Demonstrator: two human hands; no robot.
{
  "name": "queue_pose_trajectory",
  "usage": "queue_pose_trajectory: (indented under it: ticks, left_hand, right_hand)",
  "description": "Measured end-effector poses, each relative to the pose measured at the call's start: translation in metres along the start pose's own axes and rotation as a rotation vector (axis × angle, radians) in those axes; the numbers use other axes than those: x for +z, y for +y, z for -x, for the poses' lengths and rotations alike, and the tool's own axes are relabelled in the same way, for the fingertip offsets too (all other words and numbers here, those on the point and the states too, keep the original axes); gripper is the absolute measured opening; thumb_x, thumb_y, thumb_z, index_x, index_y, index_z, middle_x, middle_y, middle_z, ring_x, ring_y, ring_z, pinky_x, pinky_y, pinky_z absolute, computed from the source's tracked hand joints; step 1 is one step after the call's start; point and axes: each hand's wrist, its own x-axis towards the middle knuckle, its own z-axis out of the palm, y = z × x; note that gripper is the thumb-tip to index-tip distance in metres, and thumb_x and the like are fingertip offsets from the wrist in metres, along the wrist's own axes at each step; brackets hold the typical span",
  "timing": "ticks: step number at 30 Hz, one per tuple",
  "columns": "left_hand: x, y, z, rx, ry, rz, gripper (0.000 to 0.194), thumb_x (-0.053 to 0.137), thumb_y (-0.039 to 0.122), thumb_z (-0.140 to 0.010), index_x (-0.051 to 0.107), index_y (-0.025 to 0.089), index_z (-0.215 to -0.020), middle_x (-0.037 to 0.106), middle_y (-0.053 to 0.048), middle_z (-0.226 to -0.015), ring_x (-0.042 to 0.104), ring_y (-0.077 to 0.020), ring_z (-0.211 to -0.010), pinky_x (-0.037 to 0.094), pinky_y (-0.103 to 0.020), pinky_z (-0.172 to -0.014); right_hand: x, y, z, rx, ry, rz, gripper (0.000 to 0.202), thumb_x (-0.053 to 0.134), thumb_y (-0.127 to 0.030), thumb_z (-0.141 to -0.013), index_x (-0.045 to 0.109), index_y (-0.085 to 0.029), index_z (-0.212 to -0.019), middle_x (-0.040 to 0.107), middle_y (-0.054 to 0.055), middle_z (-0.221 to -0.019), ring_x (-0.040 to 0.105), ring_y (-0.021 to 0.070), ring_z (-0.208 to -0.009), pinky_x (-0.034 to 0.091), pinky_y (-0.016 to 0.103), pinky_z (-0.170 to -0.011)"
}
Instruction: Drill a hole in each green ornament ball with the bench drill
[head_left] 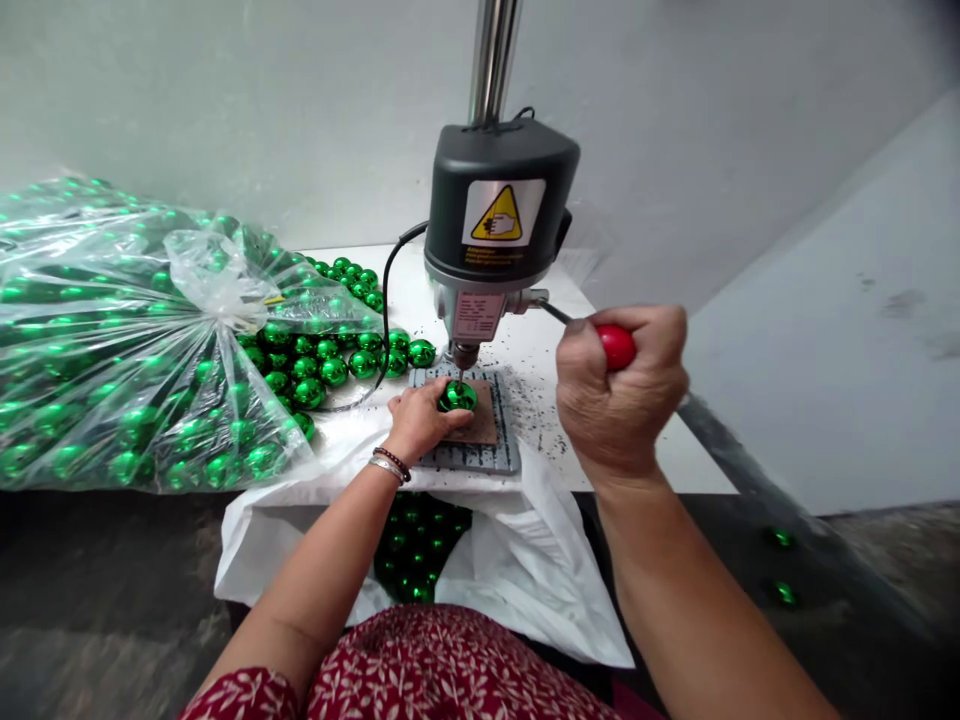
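My left hand (425,416) grips a shiny green ball (458,396) between thumb and fingers, on a brown board (484,425) over the grey metal base (514,450) of a drill press. The drill chuck (465,355) is right above the ball, and the bit meets its top; whether it has entered the ball I cannot tell. My right hand (622,390) is wrapped round the red knob (616,346) of the press's lever, right of the dark motor housing (502,160).
A large clear bag (112,330) full of green balls fills the left side. Loose green balls (334,371) lie beside it on the white table (675,460). Dark shavings surround the base. A white sack (517,560) holding green balls hangs open at the front edge. Two balls lie on the floor.
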Motion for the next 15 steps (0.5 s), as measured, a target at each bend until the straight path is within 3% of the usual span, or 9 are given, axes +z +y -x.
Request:
queue_pose_trajectory:
  ticks: [8,15]
  left_hand:
    - [0.002,-0.002,-0.002,0.005,-0.006,0.011,0.052,0.077,0.049,-0.081,0.069,0.035,-0.131,0.076,-0.002,-0.124,0.062,-0.0308,-0.123,0.038,-0.046,-0.110]
    - [0.000,-0.002,-0.002,0.014,-0.022,0.067,0.059,0.076,0.048,-0.082,0.066,0.030,-0.137,0.077,-0.006,-0.121,0.065,-0.0315,-0.120,0.041,-0.045,-0.107]
  right_hand:
    - [0.006,0.009,0.026,0.002,0.073,-0.012,0.021,0.055,-0.040,-0.091,0.056,-0.020,-0.087,0.060,-0.001,-0.073,0.055,0.0064,-0.064,0.046,0.020,-0.061]
    - [0.009,0.014,0.039,0.055,0.080,-0.081,0.023,0.057,-0.042,-0.089,0.055,-0.019,-0.089,0.059,0.000,-0.077,0.056,0.0088,-0.067,0.048,0.024,-0.064]
